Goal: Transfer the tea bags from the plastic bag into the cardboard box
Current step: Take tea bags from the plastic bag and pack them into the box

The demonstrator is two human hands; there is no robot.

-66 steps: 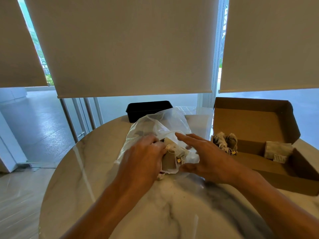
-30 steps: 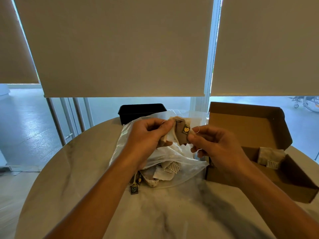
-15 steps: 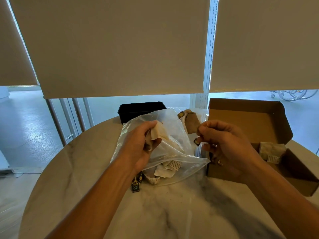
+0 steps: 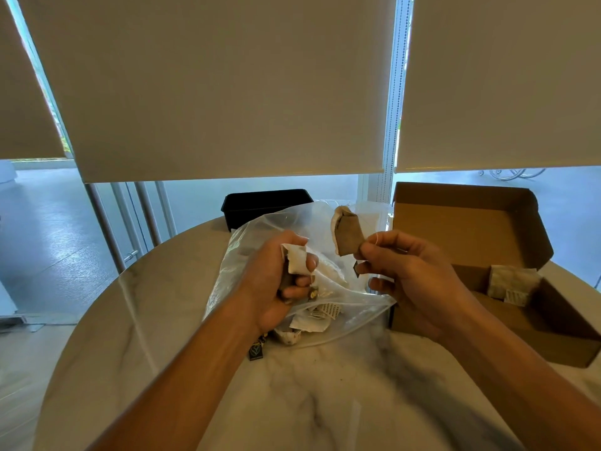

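Since ~1 s ago the hands split the pair: right hand (image 4: 419, 281) pinched one tea bag (image 4: 348, 234), held up just left of the cardboard box (image 4: 471, 229); left hand (image 4: 276, 284) gripped a second bag (image 4: 297, 260) over the plastic bag (image 4: 260, 242). Prob. next: drop into box. More bags left in plastic.

Showing white marble with grey veining: table (image 4: 325, 402). Appearing clear, slightly milky: plastic bag (image 4: 260, 229). Reading plain brown: cardboard box (image 4: 455, 229). Looking tan-brown with a cream edge: tea bag (image 4: 348, 236) (pinched in the right hand (image 4: 413, 281)). Showing off-white: tea bag in left hand (image 4: 297, 260). Appearing black: tray (image 4: 266, 203). Looking beige: blinds (image 4: 227, 86). Carrying dark print on white: paper tags (image 4: 331, 310).
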